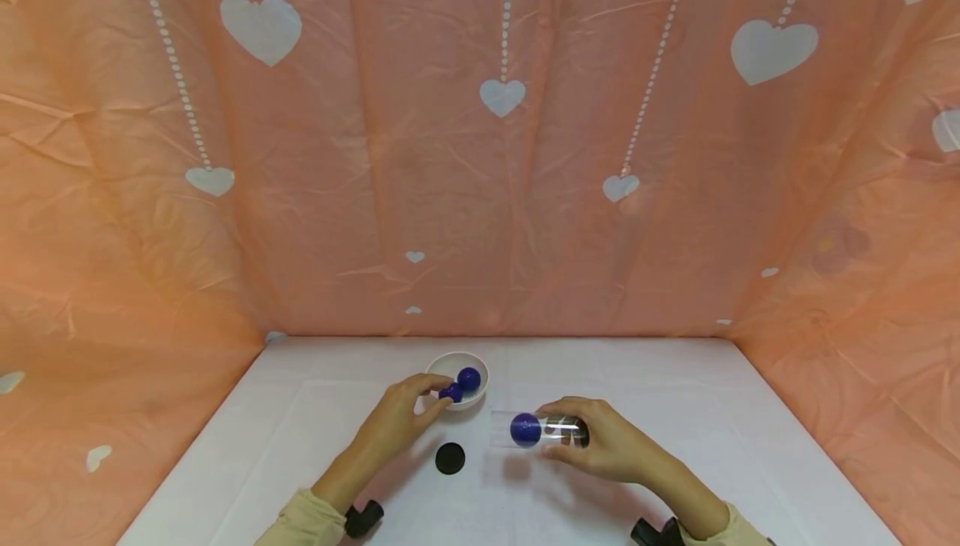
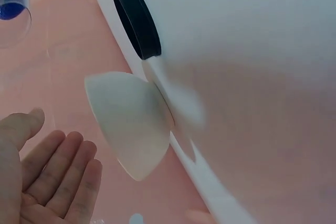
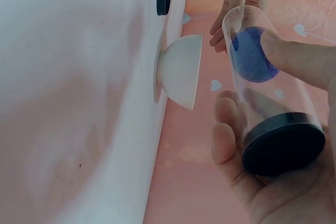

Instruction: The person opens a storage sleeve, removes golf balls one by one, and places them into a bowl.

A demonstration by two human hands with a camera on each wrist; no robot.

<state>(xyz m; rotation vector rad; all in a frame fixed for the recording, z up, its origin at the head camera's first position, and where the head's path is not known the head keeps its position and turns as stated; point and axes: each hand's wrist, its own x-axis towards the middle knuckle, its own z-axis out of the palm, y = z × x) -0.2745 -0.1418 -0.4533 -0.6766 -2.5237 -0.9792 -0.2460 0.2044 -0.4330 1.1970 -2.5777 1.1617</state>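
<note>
My left hand (image 1: pixel 397 417) hovers at the near left side of a white bowl (image 1: pixel 443 368), its thumb and fingers spread apart by the blue balls (image 1: pixel 468 379) inside. In the left wrist view the left hand (image 2: pixel 60 179) has extended fingers and holds nothing; the bowl (image 2: pixel 128 121) hides its contents there. A clear cylindrical container (image 1: pixel 500 439) lies sideways in my right hand (image 1: pixel 611 442), gripped near its black base (image 3: pixel 283 150). One blue ball (image 1: pixel 525 429) is inside this container, toward its left end, which has no cap on it.
A round black cap (image 1: pixel 450 458) lies on the white table (image 1: pixel 360 396) in front of the bowl, between the hands. An orange cloth (image 1: pixel 450 196) with white hearts hangs behind the table and along both sides.
</note>
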